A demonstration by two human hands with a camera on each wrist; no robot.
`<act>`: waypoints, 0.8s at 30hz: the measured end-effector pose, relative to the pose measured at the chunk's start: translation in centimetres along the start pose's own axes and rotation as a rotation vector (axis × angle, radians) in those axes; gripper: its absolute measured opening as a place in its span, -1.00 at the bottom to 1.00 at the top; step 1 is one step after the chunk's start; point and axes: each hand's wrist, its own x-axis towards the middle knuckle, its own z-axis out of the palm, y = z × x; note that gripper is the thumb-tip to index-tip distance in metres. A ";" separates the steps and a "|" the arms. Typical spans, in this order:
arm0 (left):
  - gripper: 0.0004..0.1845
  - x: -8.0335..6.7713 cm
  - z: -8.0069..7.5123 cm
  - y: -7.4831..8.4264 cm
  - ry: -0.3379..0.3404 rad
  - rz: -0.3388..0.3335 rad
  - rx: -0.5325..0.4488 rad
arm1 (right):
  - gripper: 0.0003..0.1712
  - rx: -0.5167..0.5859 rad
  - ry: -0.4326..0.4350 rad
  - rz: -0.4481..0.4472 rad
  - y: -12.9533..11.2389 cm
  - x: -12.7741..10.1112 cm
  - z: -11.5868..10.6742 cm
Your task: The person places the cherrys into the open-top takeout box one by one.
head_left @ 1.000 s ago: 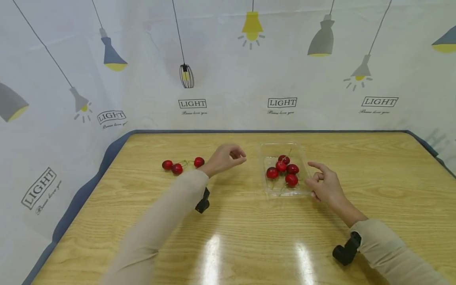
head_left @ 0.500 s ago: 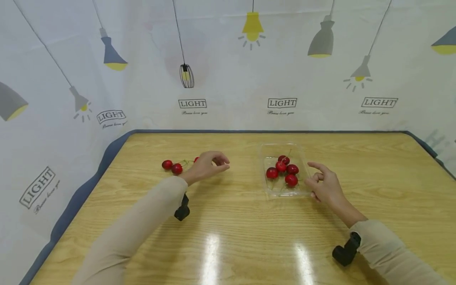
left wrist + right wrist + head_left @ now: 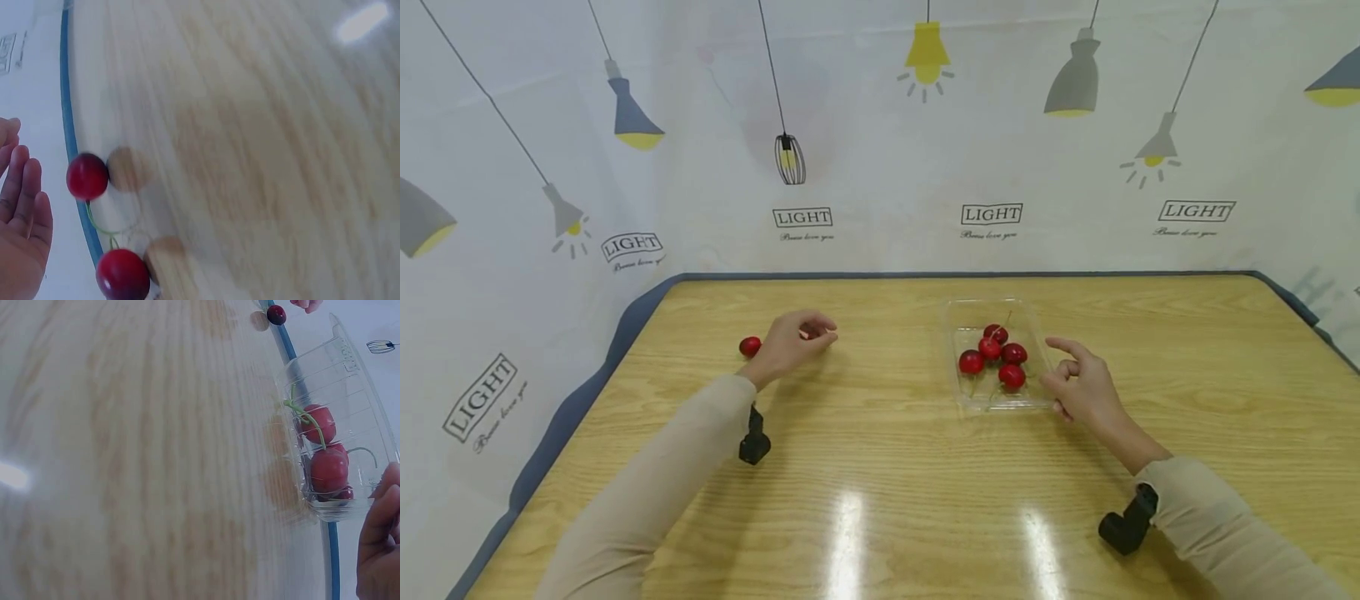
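Observation:
My left hand (image 3: 815, 335) hovers over the loose red cherries at the table's left, fingers loosely curled and holding nothing. One loose cherry (image 3: 749, 346) shows just left of the hand; the others are hidden under it. In the left wrist view two stemmed cherries (image 3: 87, 176) lie on the wood beside my relaxed fingers (image 3: 24, 212). A clear plastic tray (image 3: 1000, 402) holds several red cherries (image 3: 992, 350). My right hand (image 3: 1063, 368) stays at the tray's right edge, index finger extended and empty. The right wrist view shows the tray (image 3: 350, 369), its cherries (image 3: 328, 469) and my fingers (image 3: 378, 537) at its corner.
The wooden table (image 3: 925, 483) has a blue rim and a white lamp-print curtain (image 3: 880, 167) behind and to the left. Black camera mounts sit at my left wrist (image 3: 754, 443) and right wrist (image 3: 1123, 525).
My left hand has moved left from near the tray and now covers two of the loose cherries. The right hand has stayed by the tray.

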 end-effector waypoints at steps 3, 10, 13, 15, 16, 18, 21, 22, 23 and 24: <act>-0.80 0.1 -0.6 -0.6 0.047 -0.034 0.020 | -0.39 0.001 0.002 -0.001 0.1 0.0 0.0; -0.81 0.0 -1.7 -2.0 0.073 -0.072 0.055 | -0.39 0.003 -0.002 0.003 0.0 0.0 0.0; -0.81 0.0 -2.0 -2.4 0.071 -0.068 0.072 | -0.38 0.006 -0.003 0.002 -0.1 0.0 0.0; -0.82 0.0 -2.2 -2.7 0.067 -0.077 0.084 | -0.39 0.009 -0.002 0.002 -0.1 0.0 -0.1; -0.82 0.1 -2.3 -2.8 0.063 -0.082 0.092 | -0.39 0.010 -0.002 0.002 -0.1 0.0 -0.1; -0.80 0.1 -2.4 -3.1 0.055 -0.090 0.102 | -0.39 0.008 -0.001 0.002 -0.1 0.0 -0.1; -0.81 0.2 -2.4 -3.3 0.040 -0.098 0.117 | -0.39 0.008 -0.003 0.006 -0.1 0.0 -0.1; -0.81 0.2 -2.4 -3.3 0.035 -0.097 0.119 | -0.39 0.009 -0.004 0.008 -0.1 0.0 -0.1; -0.82 0.2 -2.4 -3.4 0.031 -0.094 0.123 | -0.38 0.009 -0.005 0.011 -0.1 0.0 -0.1; -0.82 0.2 -2.3 -3.5 0.027 -0.093 0.125 | -0.38 0.012 -0.006 0.012 0.0 0.0 0.0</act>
